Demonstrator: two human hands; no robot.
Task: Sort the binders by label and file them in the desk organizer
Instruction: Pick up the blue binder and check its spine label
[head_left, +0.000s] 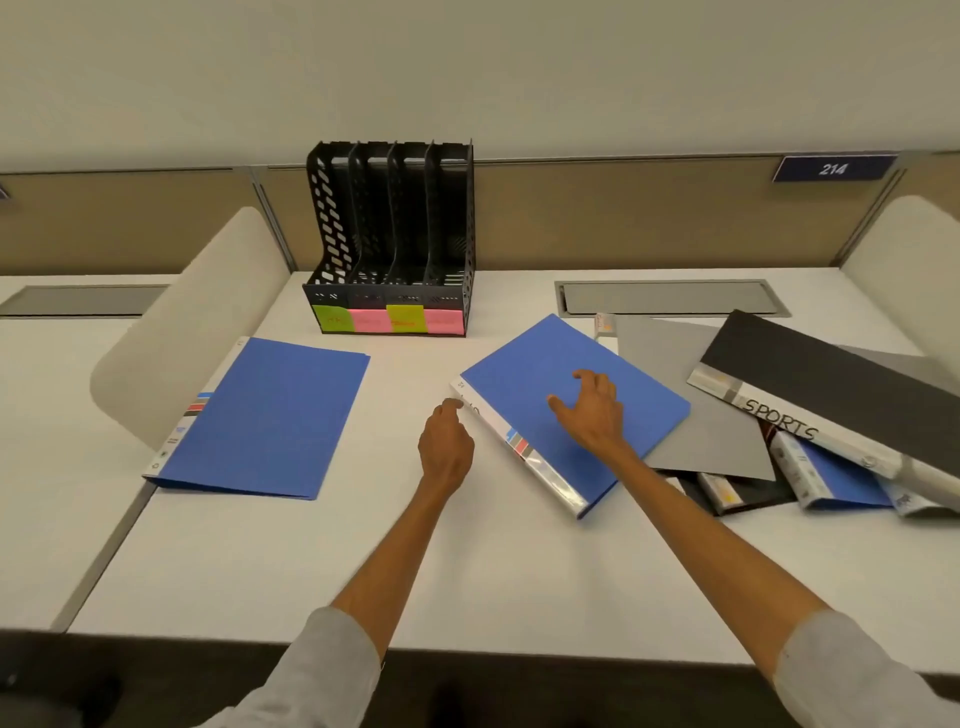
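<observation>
I log the thin blue plastic binder with clear spine (524, 364) flat at frame centre on the white desk (311, 561), right hand (592, 410) spread on its cover, left hand (447, 441) touching the spine end, neither gripping; probably light, stiff, slick, so best pinched at the spine.

Bare desk (405, 545) ran wide along the near edge & up a lane btw the left blue binder (260, 415) and centre blue binder (524, 374), straight to the desk organizer (389, 234), whose slots stood open at top & front. Right side was blocked by a binder pile (717, 415) w/ the SPORTS binder (810, 379) tilted on it. A curved divider panel (176, 332) walled the left.
</observation>
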